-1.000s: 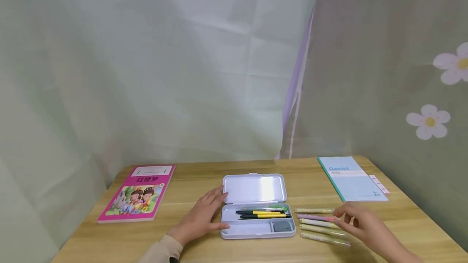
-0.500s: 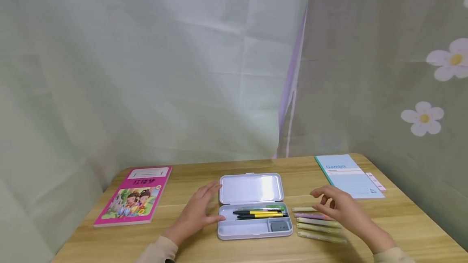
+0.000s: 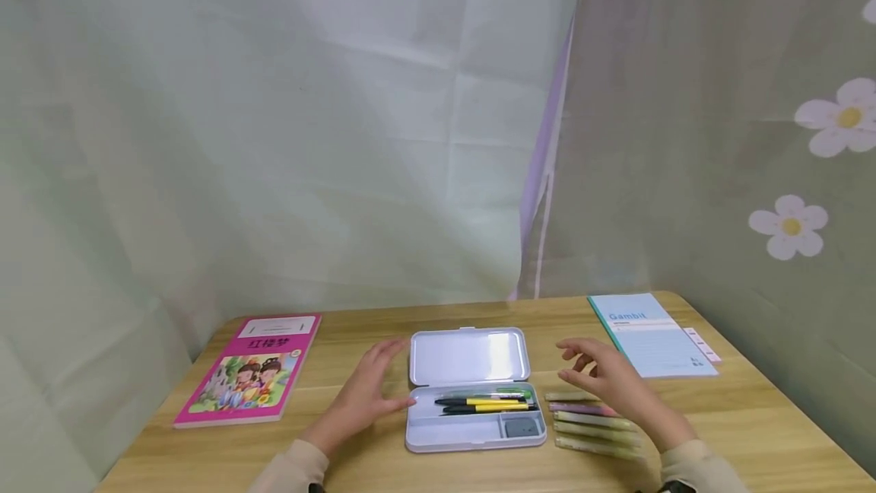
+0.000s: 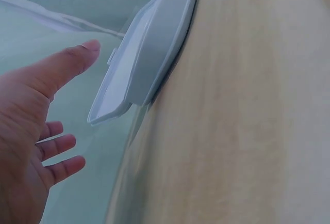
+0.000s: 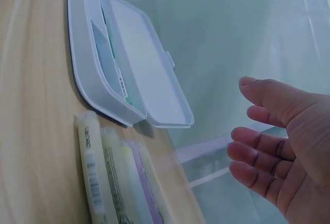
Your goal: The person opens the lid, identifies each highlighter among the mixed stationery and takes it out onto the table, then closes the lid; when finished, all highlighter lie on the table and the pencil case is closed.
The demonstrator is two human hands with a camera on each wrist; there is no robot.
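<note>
A white pencil case (image 3: 452, 428) lies with its lid folded back in the head view. Inside it are yellow-and-black pens (image 3: 489, 406), a green-tipped clear pen and a grey eraser-like block (image 3: 522, 427). My left hand (image 3: 363, 395) is spread just left of the case and holds nothing; the left wrist view shows its thumb (image 4: 67, 66) apart from the case wall. My right hand (image 3: 605, 380) hovers, fingers loosely bent, above the row of capped pens (image 3: 595, 432). In the right wrist view nothing lies between its fingers (image 5: 258, 170). Most of these pens are pale yellow, one purple.
A pink picture-covered book (image 3: 249, 371) lies at the table's left side. At the back right is a light blue notebook (image 3: 650, 337), with a pink-and-white strip (image 3: 703, 345) beside it. Behind the wooden table (image 3: 369, 470) hangs a pale curtain (image 3: 342, 135).
My right hand has lifted off the purple pen and moved left and upward, its fingers now empty. My left hand has drawn slightly away from the case. The pens stay in their row.
</note>
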